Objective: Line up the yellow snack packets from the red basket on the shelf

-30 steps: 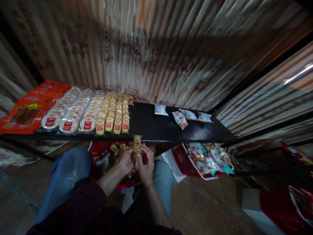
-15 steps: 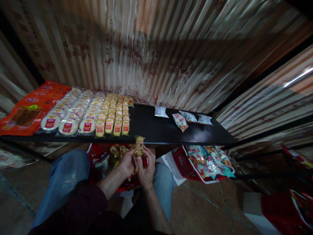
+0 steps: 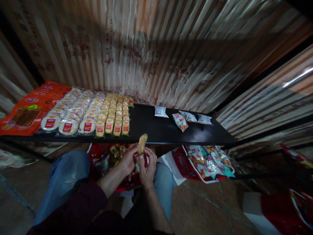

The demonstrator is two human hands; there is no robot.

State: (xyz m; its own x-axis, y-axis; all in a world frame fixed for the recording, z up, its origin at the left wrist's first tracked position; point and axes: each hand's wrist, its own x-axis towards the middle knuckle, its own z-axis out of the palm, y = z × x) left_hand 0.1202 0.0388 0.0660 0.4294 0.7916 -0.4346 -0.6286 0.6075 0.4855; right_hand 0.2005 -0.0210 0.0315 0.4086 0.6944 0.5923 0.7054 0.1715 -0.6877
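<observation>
A small wrapped snack cake in clear film is tilted upright between my hands, just in front of the shelf edge. My left hand pinches it from the left with its fingers. From the right, my right hand grips its lower end between thumb and fingers. On the black shelf beyond, rows of similar yellow wrapped cakes with red and orange labels lie side by side. Below my hands, a red basket between my knees holds more wrapped snacks, partly hidden by my forearms.
Left on the shelf are round white packaged crackers and orange snack bags. Several small white packets lie toward the right. Another red basket full of snack bags stands below the shelf. A corrugated plastic-covered wall rises behind.
The wrapped cake has been turned in my fingers, from its broad face to a narrower, slanted side, and shifted slightly right. Things on the shelf have not moved.
</observation>
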